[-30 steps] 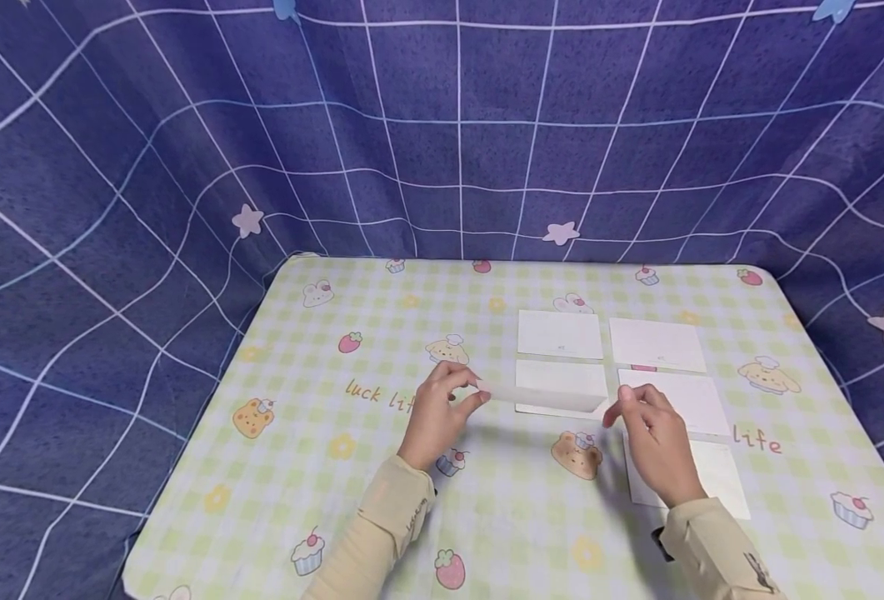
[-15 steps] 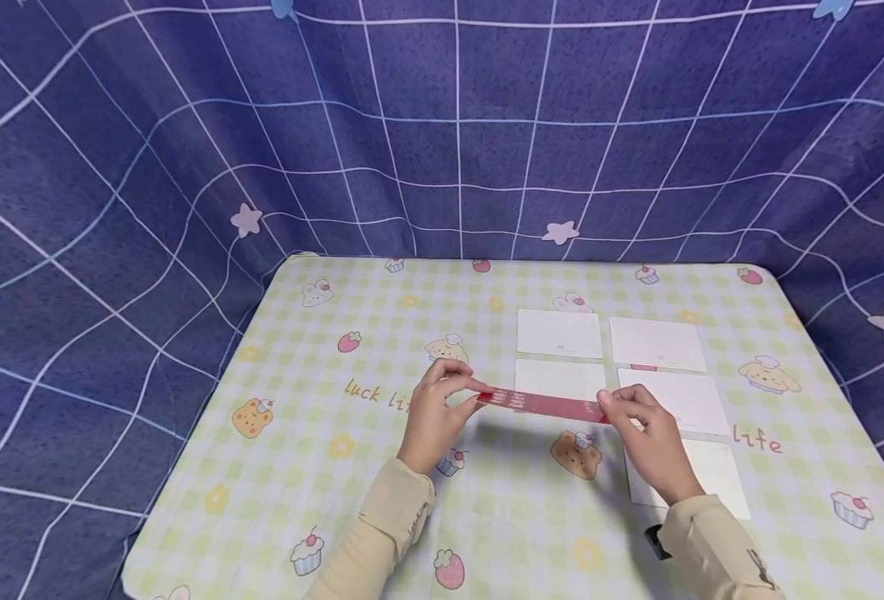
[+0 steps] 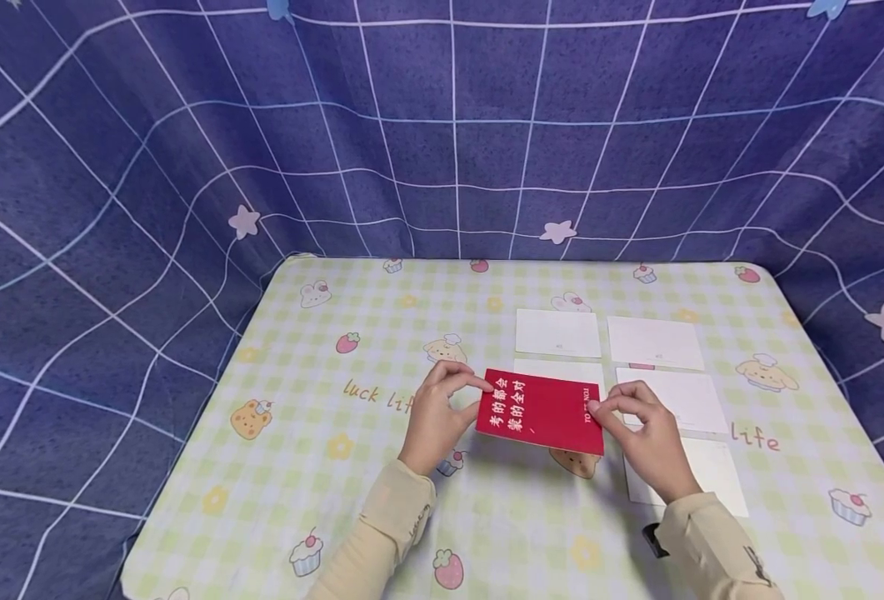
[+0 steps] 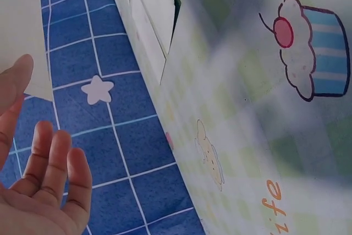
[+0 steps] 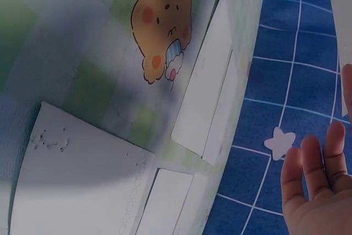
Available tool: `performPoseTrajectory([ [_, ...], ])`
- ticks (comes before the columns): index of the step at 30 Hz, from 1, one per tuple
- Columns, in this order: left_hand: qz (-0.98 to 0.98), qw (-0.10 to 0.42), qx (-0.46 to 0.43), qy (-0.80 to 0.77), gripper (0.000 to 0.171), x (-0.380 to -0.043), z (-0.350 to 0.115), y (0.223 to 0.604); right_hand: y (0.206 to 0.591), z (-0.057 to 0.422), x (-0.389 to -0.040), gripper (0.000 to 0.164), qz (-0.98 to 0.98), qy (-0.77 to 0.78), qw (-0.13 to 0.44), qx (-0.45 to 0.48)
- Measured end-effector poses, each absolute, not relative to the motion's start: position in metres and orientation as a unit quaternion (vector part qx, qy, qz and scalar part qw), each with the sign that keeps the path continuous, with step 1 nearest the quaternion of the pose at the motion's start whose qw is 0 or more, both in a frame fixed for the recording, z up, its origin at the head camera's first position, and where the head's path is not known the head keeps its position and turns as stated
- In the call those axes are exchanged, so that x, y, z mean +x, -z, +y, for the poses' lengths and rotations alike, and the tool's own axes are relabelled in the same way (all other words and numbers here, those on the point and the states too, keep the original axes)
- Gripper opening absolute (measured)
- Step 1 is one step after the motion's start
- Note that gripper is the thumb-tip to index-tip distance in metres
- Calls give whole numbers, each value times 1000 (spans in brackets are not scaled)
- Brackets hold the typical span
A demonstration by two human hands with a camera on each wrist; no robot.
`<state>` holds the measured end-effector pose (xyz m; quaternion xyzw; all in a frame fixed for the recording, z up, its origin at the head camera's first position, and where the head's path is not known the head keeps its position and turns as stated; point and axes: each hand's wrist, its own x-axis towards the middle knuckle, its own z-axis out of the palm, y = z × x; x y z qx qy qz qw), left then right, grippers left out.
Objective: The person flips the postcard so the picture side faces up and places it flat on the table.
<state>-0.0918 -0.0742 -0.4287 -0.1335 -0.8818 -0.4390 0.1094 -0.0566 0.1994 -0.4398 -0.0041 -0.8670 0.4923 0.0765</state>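
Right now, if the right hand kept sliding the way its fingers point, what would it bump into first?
Probably the left hand. The right hand pinches the red card and points left along it, toward the left hand on the other edge.

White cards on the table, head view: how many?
5. Far left, far right, middle left mostly hidden behind the red card, middle right, near right by the right hand. More may be hidden.

blue grid cloth (image 3: pixel 442 125) bkgd, checkered table (image 3: pixel 299 467)
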Motion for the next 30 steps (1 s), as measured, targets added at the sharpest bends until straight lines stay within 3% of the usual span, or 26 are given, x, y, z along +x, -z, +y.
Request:
performPoseTrajectory([
  [4, -897, 99, -114, 415, 27, -91, -73, 428, 440, 198, -57, 22, -866, -491, 95, -5],
  [17, -900, -14, -95, 424, 23, -91, -74, 426, 440, 199, -58, 29, -861, -499, 95, -16],
  [20, -896, -18, -89, 434, 17, -91, -72, 425, 440, 199, -58, 30, -861, -499, 96, -19],
  [26, -907, -4, -91, 412, 25, -92, -68, 424, 440, 198, -58, 30, -861, -500, 94, -18],
  [30, -909, 3, -88, 408, 22, -92, -66, 424, 441, 198, -58, 28, -865, -492, 99, -16],
])
